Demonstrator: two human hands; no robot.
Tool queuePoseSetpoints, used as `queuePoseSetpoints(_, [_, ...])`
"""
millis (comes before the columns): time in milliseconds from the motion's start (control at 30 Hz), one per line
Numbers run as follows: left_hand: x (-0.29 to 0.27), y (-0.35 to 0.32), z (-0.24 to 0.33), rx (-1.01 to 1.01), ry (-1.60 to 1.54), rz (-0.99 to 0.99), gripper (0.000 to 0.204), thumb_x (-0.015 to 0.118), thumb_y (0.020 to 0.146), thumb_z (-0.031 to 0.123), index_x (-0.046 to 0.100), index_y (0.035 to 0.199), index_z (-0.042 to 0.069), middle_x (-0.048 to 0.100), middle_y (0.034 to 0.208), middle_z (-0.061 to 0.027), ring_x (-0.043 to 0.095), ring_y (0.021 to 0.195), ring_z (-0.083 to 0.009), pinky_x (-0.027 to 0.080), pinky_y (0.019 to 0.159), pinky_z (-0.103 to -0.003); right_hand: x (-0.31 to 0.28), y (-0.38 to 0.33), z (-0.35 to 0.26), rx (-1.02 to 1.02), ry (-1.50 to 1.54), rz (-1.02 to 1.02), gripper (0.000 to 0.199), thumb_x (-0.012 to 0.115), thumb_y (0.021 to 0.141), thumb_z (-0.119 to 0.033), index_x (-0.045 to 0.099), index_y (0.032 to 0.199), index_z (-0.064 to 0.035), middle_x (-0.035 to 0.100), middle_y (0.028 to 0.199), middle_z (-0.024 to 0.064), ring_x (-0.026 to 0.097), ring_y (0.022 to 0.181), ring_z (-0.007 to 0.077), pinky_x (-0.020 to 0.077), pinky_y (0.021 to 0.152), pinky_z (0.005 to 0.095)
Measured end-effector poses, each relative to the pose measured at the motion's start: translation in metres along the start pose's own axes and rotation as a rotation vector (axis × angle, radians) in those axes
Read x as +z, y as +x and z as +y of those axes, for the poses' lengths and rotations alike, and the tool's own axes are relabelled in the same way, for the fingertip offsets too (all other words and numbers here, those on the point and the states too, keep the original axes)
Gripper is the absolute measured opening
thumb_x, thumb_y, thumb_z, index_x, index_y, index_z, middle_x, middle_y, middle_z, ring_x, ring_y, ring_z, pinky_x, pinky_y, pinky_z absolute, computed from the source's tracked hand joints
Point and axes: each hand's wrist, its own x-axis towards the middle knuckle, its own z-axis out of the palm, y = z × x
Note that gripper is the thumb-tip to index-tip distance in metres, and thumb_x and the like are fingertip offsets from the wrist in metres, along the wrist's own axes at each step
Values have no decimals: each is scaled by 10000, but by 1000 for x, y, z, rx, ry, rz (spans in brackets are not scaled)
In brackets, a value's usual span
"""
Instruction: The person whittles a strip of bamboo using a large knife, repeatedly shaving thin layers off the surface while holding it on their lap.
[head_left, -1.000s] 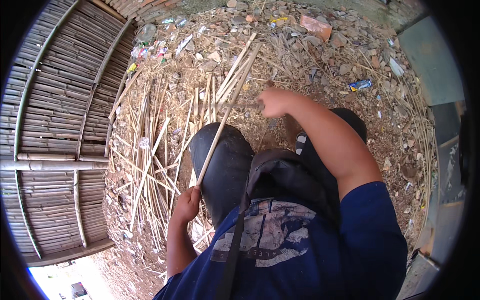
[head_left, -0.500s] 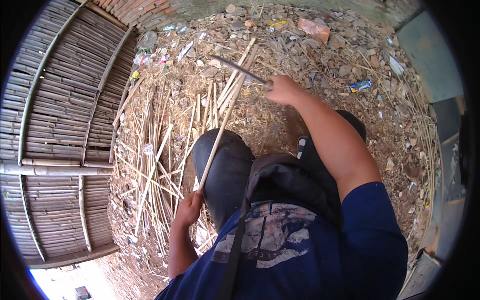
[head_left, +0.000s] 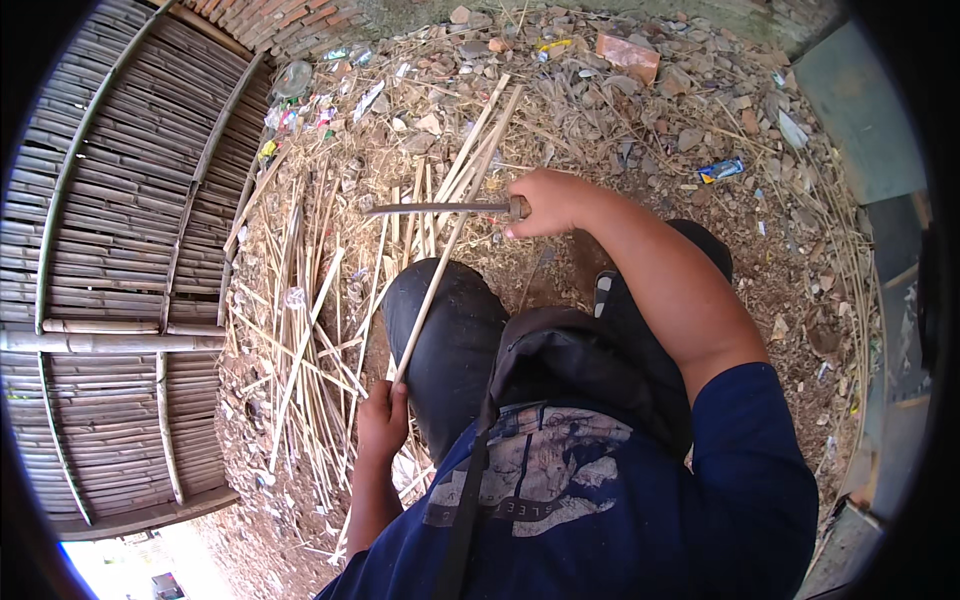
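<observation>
My right hand point(head_left: 545, 203) is closed on the handle of a long, dark-bladed knife point(head_left: 440, 208). Its blade points left and lies across a bamboo strip point(head_left: 432, 290) in the view; whether the two touch I cannot tell. The strip's near end is gripped by my left hand point(head_left: 382, 418), thumb along it. From there it slants up past my left knee point(head_left: 440, 310) and out over the ground. Beyond the knee several pale split strips point(head_left: 470, 150) lie close beside its far part.
A heap of split bamboo point(head_left: 300, 340) covers the ground at left, beside a bamboo-slat wall point(head_left: 120, 190). Broken bricks and stones point(head_left: 690, 95) lie ahead with a blue wrapper point(head_left: 720, 171). Long thin strips point(head_left: 850, 300) curve along the right side near a grey-green panel point(head_left: 860, 110).
My right hand has come down and slightly left, and the knife has swung from slanting up-left to nearly level across the strip. My left hand has barely moved.
</observation>
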Motion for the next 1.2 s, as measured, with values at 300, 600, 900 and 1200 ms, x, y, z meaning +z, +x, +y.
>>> queuePoseSetpoints(300, [2, -2, -10, 17, -138, -106, 397, 474, 1062, 330, 544, 857, -3, 609, 730, -266, 606, 707, -480, 446, 622, -509, -4, 0, 14, 79, 10, -9, 330, 713, 727, -233, 695, 1015, -72, 690, 874, 160, 681, 858, 342, 531, 755, 459])
queuePoseSetpoints(600, [-2, -5, 1, -3, -24, -111, 408, 443, 1069, 338, 548, 856, 7, 607, 716, -266, 607, 723, -499, 449, 624, -531, -3, -9, -41, -4, -129, -242, 292, 684, 744, -199, 705, 1019, -103, 700, 929, 137, 685, 918, 322, 528, 775, 475])
queuePoseSetpoints(900, [5, -3, 1, 1, -36, -119, 399, 415, 1070, 331, 528, 887, -4, 596, 743, -279, 595, 732, -489, 432, 660, -531, -5, 4, 5, 98, -5, -111, 312, 678, 770, -236, 702, 1036, -75, 699, 934, 148, 678, 916, 334, 526, 795, 453])
queuePoseSetpoints(1200, [9, -12, -3, 49, -99, -94, 408, 433, 1065, 346, 557, 872, 9, 593, 696, -266, 606, 700, -491, 447, 630, -535, 3, 3, 3, 12, 13, -201, 368, 692, 733, -223, 694, 1059, -54, 705, 965, 166, 681, 919, 332, 532, 803, 446])
